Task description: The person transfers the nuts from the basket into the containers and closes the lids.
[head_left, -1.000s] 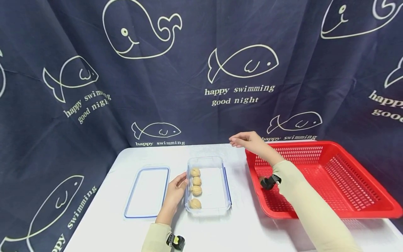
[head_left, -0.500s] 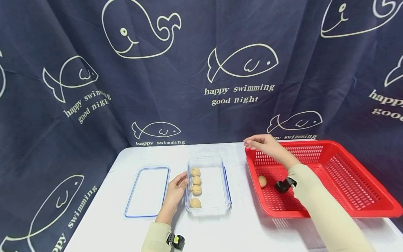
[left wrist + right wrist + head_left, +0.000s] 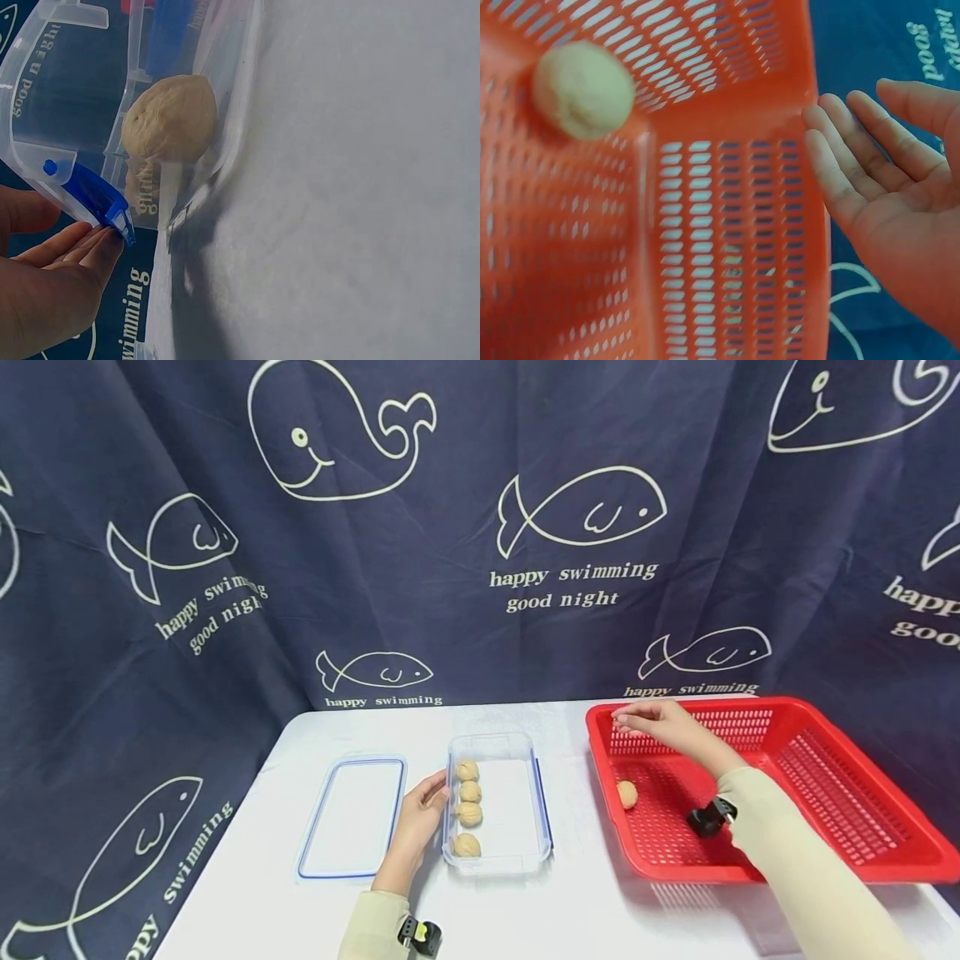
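**On a white table (image 3: 570, 902): four walnuts (image 3: 469, 814) in a clear container (image 3: 510, 810), one walnut (image 3: 627, 794) in a red basket (image 3: 795, 802)**

Near the middle of the table, in the head view, the clear container, upright and uncovered. Along its left wall, inside, the four walnuts in one row, from the far end to the near end. Three of them close together, contact among them not possible to tell; the nearest one a little apart, at the near left corner.

At the left wall of the container, the left hand (image 3: 416, 822), with fingers relaxed and only slightly bent. In the left wrist view, fingertips against the blue latch (image 3: 97, 195) of the container, thumb apart from them.

Above the far left corner of the red basket, in the head view, the right hand (image 3: 663, 727). Fingers loosely bent, thumb separate from them, palm bare in the right wrist view. Fingertips close beside the basket rim there; touch or small gap, not possible to tell. Low inside the basket, just beside its left wall, the one walnut, nearer to the person than the right hand.

To the left of the container, flat on the table, a lid (image 3: 351, 818) with blue edge, partly overlapped in view by the left forearm. At the ends of pale sleeves (image 3: 810, 868), small black devices (image 3: 708, 818). Behind the table, a dark blue cloth (image 3: 450, 585) with white drawings of fish and whale, and with the words "happy swimming good night".
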`<state>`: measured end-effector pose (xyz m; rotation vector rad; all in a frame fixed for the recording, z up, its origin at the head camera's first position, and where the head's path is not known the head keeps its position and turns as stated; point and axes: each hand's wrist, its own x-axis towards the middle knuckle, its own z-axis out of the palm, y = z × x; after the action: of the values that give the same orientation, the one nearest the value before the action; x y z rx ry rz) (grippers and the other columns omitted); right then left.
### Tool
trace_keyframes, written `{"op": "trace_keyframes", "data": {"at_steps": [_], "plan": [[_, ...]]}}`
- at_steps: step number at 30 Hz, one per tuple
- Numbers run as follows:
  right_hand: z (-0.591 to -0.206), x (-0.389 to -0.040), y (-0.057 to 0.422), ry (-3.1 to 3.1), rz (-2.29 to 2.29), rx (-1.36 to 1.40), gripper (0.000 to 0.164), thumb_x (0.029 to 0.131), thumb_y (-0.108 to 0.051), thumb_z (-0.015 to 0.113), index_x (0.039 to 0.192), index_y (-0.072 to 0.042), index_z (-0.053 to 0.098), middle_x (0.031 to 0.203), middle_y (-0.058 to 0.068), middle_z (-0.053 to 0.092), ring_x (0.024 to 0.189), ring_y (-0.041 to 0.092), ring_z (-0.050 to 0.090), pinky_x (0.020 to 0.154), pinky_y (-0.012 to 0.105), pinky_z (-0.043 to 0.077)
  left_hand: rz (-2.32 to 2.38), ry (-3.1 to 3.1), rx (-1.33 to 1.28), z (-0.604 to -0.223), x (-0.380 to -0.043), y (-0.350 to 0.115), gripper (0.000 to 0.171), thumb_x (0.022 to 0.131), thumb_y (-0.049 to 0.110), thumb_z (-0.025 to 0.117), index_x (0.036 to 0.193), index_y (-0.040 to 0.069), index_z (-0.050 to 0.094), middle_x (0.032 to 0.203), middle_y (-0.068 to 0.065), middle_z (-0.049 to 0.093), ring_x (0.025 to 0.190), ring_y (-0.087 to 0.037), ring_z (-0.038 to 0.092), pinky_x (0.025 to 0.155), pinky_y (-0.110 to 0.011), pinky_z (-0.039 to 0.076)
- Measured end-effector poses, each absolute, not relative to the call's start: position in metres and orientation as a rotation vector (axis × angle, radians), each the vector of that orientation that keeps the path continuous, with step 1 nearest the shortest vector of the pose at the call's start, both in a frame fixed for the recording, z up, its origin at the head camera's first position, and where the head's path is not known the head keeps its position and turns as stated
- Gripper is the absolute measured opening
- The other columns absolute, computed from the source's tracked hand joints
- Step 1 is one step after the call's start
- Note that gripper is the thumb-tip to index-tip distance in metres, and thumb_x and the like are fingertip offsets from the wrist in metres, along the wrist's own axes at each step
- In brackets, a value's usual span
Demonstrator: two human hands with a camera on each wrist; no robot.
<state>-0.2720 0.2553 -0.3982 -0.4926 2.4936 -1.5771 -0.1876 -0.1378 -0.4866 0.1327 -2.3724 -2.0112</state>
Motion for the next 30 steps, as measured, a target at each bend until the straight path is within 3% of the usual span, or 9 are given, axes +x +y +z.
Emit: {"op": "trace_keyframes", "data": {"at_steps": [7,15,30], "plan": [[-0.413,-0.275,0.274,2.585,-1.298,-0.506,0.04,0.089,-0.018,0.07,0.12,0.006,0.063,0.111,0.017,0.069,0.095,0.008,0.063,0.081,0.016,0.05,-2.018,-2.37,0.136,-0.486,-0.188,-0.138,0.039,0.099,0.01,0.051,0.136,-0.001,0.05,0.137,-0.022,0.052,0.128,-0.035,0.048,0.107,-0.042,0.041],[-0.431,-0.276,0.283,2.337,-1.287,-0.595,0.044,0.085,-0.011,0.072,0.121,0.012,0.059,0.114,0.026,0.065,0.099,0.015,0.067,0.083,0.017,0.052,-2.032,-2.371,0.118,-0.483,-0.185,-0.137,0.04,0.099,0.01,0.05,0.137,-0.004,0.047,0.137,-0.024,0.05,0.129,-0.037,0.047,0.108,-0.045,0.04],[-0.447,-0.271,0.274,2.129,-1.196,-0.547,0.036,0.08,-0.004,0.072,0.111,0.012,0.063,0.097,0.017,0.07,0.085,0.016,0.065,0.076,0.024,0.056,-2.038,-2.355,0.133,-0.487,-0.189,-0.137,0.04,0.099,0.009,0.051,0.137,-0.004,0.048,0.137,-0.024,0.05,0.128,-0.037,0.047,0.108,-0.044,0.04]]}}
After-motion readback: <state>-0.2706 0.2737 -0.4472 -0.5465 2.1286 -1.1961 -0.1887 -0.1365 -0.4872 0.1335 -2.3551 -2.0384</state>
